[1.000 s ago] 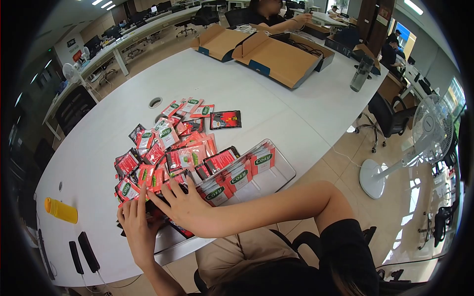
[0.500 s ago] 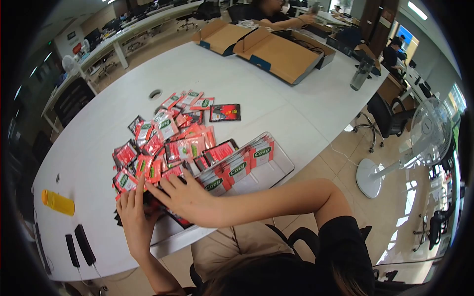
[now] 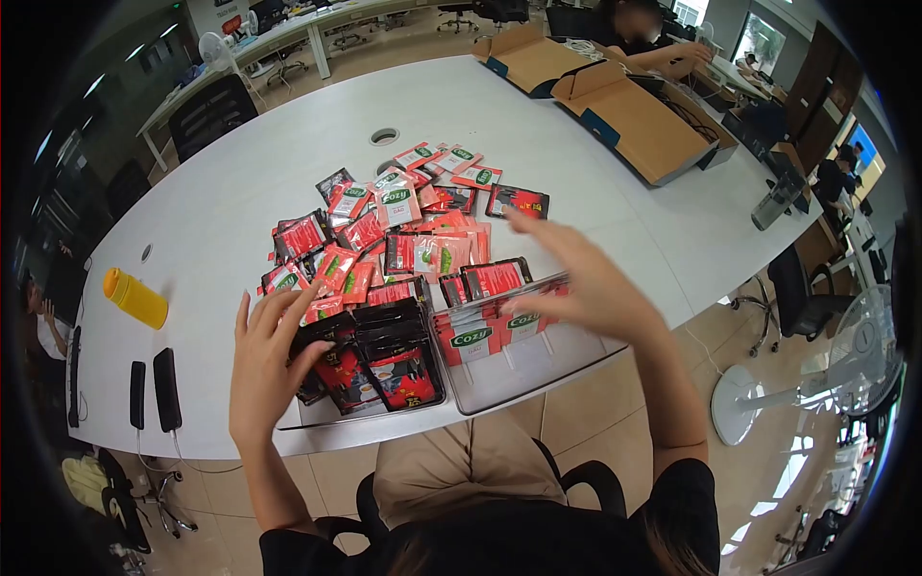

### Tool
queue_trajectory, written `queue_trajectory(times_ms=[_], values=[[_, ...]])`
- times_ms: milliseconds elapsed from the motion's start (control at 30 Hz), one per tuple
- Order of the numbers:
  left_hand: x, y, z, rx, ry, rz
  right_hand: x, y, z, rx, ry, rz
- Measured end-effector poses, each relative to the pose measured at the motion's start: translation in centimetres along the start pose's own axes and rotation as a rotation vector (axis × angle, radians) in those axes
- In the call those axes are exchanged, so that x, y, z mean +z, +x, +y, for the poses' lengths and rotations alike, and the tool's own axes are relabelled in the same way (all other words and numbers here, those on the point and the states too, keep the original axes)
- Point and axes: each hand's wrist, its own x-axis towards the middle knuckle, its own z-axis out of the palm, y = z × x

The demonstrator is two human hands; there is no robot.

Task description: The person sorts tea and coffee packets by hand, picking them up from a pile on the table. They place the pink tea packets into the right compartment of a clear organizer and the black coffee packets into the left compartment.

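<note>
My left hand [image 3: 274,350] rests with spread fingers at the left side of a tray of black-and-red packets [image 3: 399,374] by the table's near edge. To its right stands a clear tray [image 3: 519,372] with a row of pink Cozy packets [image 3: 471,338] along its far side. Over the right part of that row is my right hand [image 3: 581,283], blurred, its fingers apart and nothing visible in it. Behind both trays lies a loose pile of red, pink and black packets [image 3: 360,230]. One black-and-red packet [image 3: 519,201] lies at the pile's right end.
A yellow bottle [image 3: 136,298] and two black devices with cables [image 3: 167,389] are on the left. Open cardboard boxes [image 3: 634,120] and a grey bottle [image 3: 776,202] are at the back right. A person [image 3: 639,34] sits beyond the boxes. A white fan [image 3: 740,403] stands right.
My right hand has moved right, from the black packets to above the Cozy row. My left hand has opened wider at the tray's side. The view has shifted, uncovering the black packets.
</note>
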Motion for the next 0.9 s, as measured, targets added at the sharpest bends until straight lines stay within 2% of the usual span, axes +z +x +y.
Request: queue_trajectory(times_ms=[100, 200, 233, 333, 433, 533, 600, 733, 867, 900], values=[[-1.1, 1.2, -0.6, 0.037, 0.001, -0.018, -3.0, 0.5, 3.6, 0.144, 0.100, 0.028], [-1.8, 3.9, -1.5, 0.164, -0.133, -0.063, -4.6, 1.7, 7.5, 0.322, 0.149, 0.003], [-1.7, 5.0, -1.4, 0.124, -0.275, -0.098, -4.6, 2.3, 9.2, 0.328, 0.180, -0.015], [-0.3, 9.1, -2.2, 0.151, -0.353, -0.270, -3.4, 4.2, 13.9, 0.320, 0.251, -0.083], [3.0, 13.5, -4.0, 0.238, -0.366, -0.399, -1.0, 5.9, 16.6, 0.239, 0.232, -0.142], [7.5, 18.1, -6.8, 0.385, -0.318, -0.409, 1.9, 7.6, 18.7, 0.096, 0.121, -0.106], [10.6, 20.7, -8.4, 0.249, -0.299, -0.520, 3.4, 8.0, 19.6, -0.008, 0.055, -0.055], [14.5, 24.5, -9.4, -0.023, -0.283, -0.674, 4.8, 7.1, 20.2, 0.039, -0.139, -0.077], [16.6, 27.4, -9.8, -0.068, -0.374, -0.676, 3.9, 6.5, 20.7, 0.066, -0.233, -0.060], [17.1, 27.7, -9.8, -0.083, -0.307, -0.672, 3.8, 6.5, 20.6, 0.084, -0.254, -0.059]])
